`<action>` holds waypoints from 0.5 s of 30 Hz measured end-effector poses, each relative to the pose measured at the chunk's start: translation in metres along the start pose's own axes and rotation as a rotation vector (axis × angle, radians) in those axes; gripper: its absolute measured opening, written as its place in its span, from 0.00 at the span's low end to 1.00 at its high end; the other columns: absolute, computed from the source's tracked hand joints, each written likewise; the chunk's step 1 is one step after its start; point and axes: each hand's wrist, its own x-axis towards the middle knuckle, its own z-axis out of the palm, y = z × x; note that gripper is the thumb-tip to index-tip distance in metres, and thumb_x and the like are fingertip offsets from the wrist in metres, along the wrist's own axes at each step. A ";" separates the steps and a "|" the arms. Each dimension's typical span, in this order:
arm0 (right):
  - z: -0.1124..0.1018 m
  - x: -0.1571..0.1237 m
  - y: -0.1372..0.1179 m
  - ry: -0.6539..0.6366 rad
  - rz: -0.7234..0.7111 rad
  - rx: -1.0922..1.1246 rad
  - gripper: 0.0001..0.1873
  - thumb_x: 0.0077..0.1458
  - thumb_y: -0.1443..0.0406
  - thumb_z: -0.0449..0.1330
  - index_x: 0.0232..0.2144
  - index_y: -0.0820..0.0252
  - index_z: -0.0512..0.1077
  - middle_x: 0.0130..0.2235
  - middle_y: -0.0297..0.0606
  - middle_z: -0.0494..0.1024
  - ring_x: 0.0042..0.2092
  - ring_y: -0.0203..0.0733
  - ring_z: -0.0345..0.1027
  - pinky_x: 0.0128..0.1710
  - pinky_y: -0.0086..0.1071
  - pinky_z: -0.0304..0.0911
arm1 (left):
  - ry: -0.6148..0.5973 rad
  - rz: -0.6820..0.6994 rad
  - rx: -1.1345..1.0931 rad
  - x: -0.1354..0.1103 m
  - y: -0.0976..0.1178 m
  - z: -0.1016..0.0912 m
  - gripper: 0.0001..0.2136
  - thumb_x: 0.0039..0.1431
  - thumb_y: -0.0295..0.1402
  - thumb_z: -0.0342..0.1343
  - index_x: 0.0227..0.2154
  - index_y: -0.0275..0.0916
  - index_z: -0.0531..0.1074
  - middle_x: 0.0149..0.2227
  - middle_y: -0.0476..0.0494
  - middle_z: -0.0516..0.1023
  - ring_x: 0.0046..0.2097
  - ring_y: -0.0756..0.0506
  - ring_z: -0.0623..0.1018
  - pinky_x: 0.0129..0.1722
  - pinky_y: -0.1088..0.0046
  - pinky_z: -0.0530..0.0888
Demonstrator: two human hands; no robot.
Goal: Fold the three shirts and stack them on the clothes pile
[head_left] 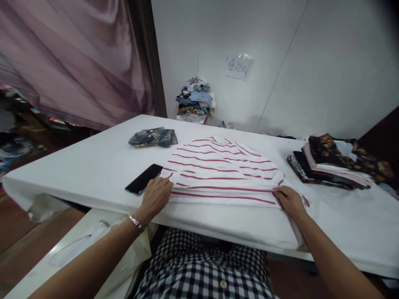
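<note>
A white shirt with red stripes [218, 172] lies flat on the white table [93, 166], right in front of me. My left hand [156, 196] grips the shirt's near left corner, fingers curled over the cloth. My right hand [289, 200] pinches the near right corner in the same way. A bracelet shows on my left wrist. A black phone [144, 179] lies just left of my left hand, by the shirt's edge.
A folded blue-green plaid garment [153, 137] sits at the back left of the table. A stack of folded dark and pink clothes [333, 164] stands at the right. A heap of clothes [195, 99] rests against the far wall under a paper sign [238, 66]. A pink curtain hangs at left.
</note>
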 end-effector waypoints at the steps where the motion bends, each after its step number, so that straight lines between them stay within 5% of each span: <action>1: -0.003 -0.002 -0.003 -0.011 -0.016 -0.044 0.15 0.58 0.57 0.53 0.36 0.55 0.78 0.37 0.42 0.81 0.41 0.49 0.74 0.45 0.42 0.68 | 0.014 0.000 -0.004 0.000 -0.002 -0.001 0.12 0.61 0.25 0.46 0.31 0.38 0.75 0.35 0.38 0.78 0.41 0.37 0.75 0.39 0.58 0.66; 8: -0.015 -0.036 -0.023 -0.068 0.069 -0.305 0.16 0.59 0.62 0.52 0.42 0.53 0.80 0.41 0.40 0.83 0.43 0.49 0.76 0.40 0.39 0.69 | -0.042 0.059 -0.090 -0.009 -0.011 0.016 0.13 0.59 0.28 0.45 0.30 0.41 0.75 0.34 0.39 0.80 0.40 0.38 0.78 0.41 0.60 0.69; 15: -0.039 -0.053 -0.043 -0.172 0.349 -0.290 0.14 0.58 0.63 0.54 0.36 0.52 0.80 0.37 0.36 0.84 0.38 0.44 0.76 0.36 0.32 0.66 | 0.029 0.070 -0.095 -0.014 -0.037 0.046 0.21 0.63 0.37 0.38 0.36 0.43 0.79 0.38 0.42 0.83 0.42 0.39 0.81 0.42 0.61 0.72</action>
